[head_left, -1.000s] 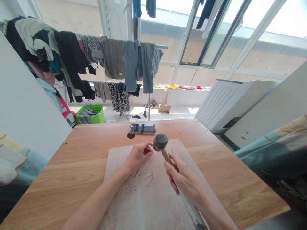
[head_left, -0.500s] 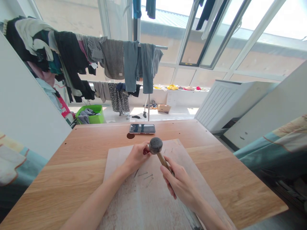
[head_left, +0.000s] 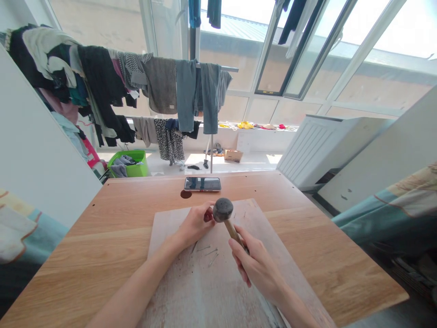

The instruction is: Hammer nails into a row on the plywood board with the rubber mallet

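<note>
My right hand is closed round the wooden handle of a mallet, whose dark round head hovers right beside my left fingertips. My left hand rests on a pale wooden board, fingers pinched together at the mallet head; what they pinch is too small to make out. Loose nails lie on the board between my two hands.
The board lies on a light wooden table. A phone lies flat at the table's far edge, with a dark round mark beside it. Behind stand a laundry rack with clothes, a green basket and white panels.
The mallet head swung left and down toward my left fingertips, and my right hand shifted slightly left with it. My left hand stayed in place.
</note>
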Demonstrator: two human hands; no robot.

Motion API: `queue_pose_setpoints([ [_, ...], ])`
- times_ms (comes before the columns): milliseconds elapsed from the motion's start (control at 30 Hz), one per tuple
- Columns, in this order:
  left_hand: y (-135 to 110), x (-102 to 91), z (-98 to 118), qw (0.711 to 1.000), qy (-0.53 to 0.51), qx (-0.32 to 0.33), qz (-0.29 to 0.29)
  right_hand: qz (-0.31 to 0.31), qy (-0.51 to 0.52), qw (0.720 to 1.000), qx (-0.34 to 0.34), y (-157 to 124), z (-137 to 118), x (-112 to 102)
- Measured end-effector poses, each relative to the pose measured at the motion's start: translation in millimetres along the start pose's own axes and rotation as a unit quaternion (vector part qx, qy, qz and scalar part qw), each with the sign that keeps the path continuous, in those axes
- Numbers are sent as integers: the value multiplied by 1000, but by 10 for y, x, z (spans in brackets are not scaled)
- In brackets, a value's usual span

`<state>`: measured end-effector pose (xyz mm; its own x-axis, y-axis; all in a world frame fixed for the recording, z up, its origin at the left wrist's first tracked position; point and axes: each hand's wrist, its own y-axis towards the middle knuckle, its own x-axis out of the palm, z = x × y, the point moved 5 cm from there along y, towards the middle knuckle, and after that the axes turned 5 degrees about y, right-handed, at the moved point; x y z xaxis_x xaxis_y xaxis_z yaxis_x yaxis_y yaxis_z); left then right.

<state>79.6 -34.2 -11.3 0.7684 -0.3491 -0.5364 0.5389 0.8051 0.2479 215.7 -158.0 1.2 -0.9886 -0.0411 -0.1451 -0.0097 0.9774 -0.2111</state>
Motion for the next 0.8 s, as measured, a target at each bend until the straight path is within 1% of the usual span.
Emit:
queue_pose_setpoints([
  [67,-18,-85,47,999,32,-19,-24,9,-1,1000,2,-59,26,-55],
  [133,-76,-207,123,991,106,-33,-70,14,-6,1000,15,-155,72,-130],
  [167,-122,-269,166,982,154,-38,-102,15,-13,999,28,-212,106,-172],
  [233,-236,-372,248,955,239,-51,-170,12,-38,997,62,-337,198,-257],
  [300,-343,-438,331,930,301,-56,-203,19,-72,993,86,-451,312,-342],
  [367,-423,-430,399,912,343,-53,-218,42,-98,990,93,-529,441,-416],
  [433,-473,-355,441,898,370,-49,-233,71,-108,987,96,-566,580,-461],
  [533,-482,-237,474,887,393,-36,-240,97,-101,984,111,-567,755,-460],
  [600,-441,-206,476,889,393,-19,-232,99,-94,984,112,-549,804,-431],
  [633,-406,-211,464,896,383,-12,-223,94,-92,985,110,-540,806,-413],
  [700,-319,-253,411,926,328,4,-190,89,-88,986,110,-529,778,-391],
  [767,-230,-324,305,962,235,12,-137,86,-84,986,118,-530,720,-379],
  [800,-195,-357,236,976,188,13,-110,85,-83,985,124,-533,682,-376],
])
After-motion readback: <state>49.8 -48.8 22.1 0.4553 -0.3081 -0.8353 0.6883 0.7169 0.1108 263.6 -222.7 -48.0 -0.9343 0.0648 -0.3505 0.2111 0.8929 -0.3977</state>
